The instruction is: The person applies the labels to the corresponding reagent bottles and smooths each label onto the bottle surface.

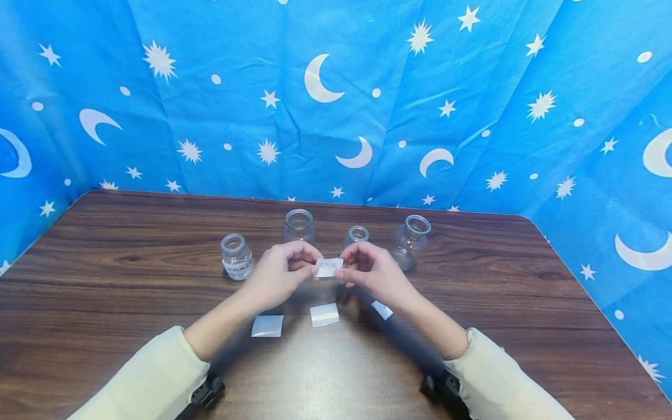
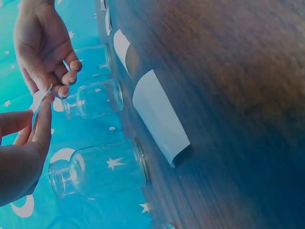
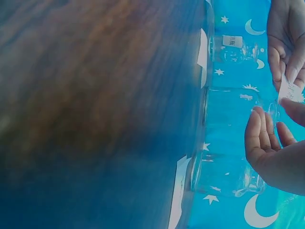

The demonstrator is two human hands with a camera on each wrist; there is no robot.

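Between my two hands a small white label [image 1: 328,268] with handwritten characters is held up over the table. My left hand [image 1: 275,275] pinches its left end with thumb and fingers. Its right end is pinched by my right hand [image 1: 379,273]; in the right wrist view the other fingers [image 3: 257,136] of that hand curve loosely. A small glass jar [image 1: 357,234] stands just behind the right hand, partly hidden by it. Left of the left hand is another small glass jar [image 1: 237,259] that has a written label around its side.
Two larger glass jars stand farther back, one behind the left hand [image 1: 299,224] and one at the right [image 1: 413,239]. On the wooden table [image 1: 336,373] lie a white paper piece [image 1: 268,326], another piece [image 1: 325,315] and a label [image 1: 382,310] near the right forearm. A blue curtain [image 1: 236,116] hangs behind.
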